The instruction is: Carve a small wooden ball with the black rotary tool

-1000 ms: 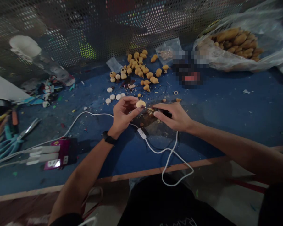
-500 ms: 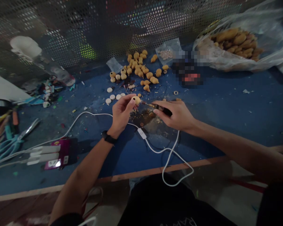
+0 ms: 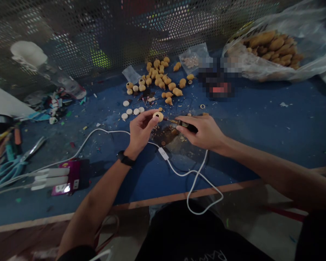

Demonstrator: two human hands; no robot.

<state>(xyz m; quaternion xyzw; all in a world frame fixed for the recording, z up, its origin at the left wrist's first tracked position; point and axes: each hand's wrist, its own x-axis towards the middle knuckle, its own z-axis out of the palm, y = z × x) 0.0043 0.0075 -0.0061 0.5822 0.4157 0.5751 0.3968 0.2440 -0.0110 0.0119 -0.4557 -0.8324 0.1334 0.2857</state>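
Between thumb and fingers, my left hand (image 3: 141, 127) holds a small tan gourd (image 3: 159, 115) with a dark round hole cut in it. My right hand (image 3: 206, 132) is closed around a dark rotary tool (image 3: 188, 127) with a thin metal shaft. The tool's tip points left and meets, or nearly meets, the gourd's right side; contact is too small to make out. A white cord with an inline switch (image 3: 163, 153) runs below both hands. Shavings and a brown dust patch (image 3: 167, 136) lie under the gourd.
Several small gourds (image 3: 159, 74) are heaped behind my hands, with white discs (image 3: 129, 112) nearer. A plastic bag of gourds (image 3: 274, 47) stands at back right. On the left are scissors (image 3: 19, 161), a purple power strip (image 3: 70, 177) and a white head figure (image 3: 29, 54).
The gourd has turned in my left fingers, so its dark hole faces more toward me. My right hand and the tool have barely moved.
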